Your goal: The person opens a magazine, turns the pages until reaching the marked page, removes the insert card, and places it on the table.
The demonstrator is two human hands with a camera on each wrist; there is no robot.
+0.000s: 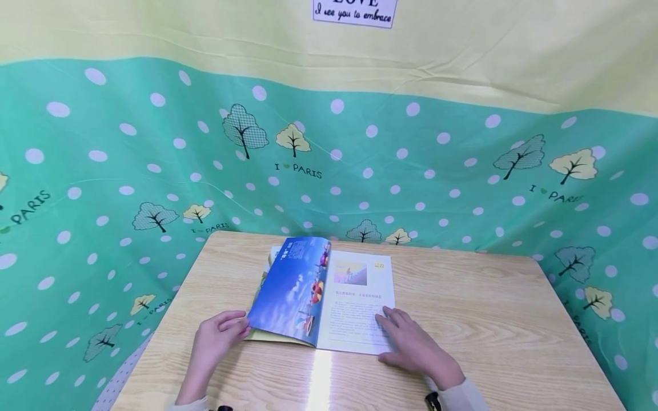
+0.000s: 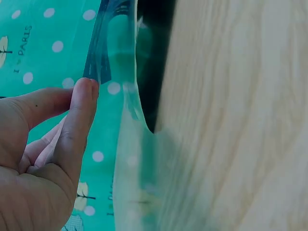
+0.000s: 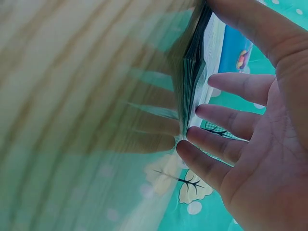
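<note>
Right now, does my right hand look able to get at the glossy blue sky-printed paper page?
Likely yes: the right hand is at the right edge of the white text-printed page, and nothing visible stands between it and the blue page. The left hand, however, pinches that page's lower-left corner.

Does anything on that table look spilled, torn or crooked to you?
Nothing looks spilled or torn. Only the blue page slants across the open book on the table, and that seems ordinary: the fingers of the left hand pinch its edge.

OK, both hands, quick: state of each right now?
Left hand: pinching the blue page by its corner.
Right hand: open, touching the white page at its edge.
</note>
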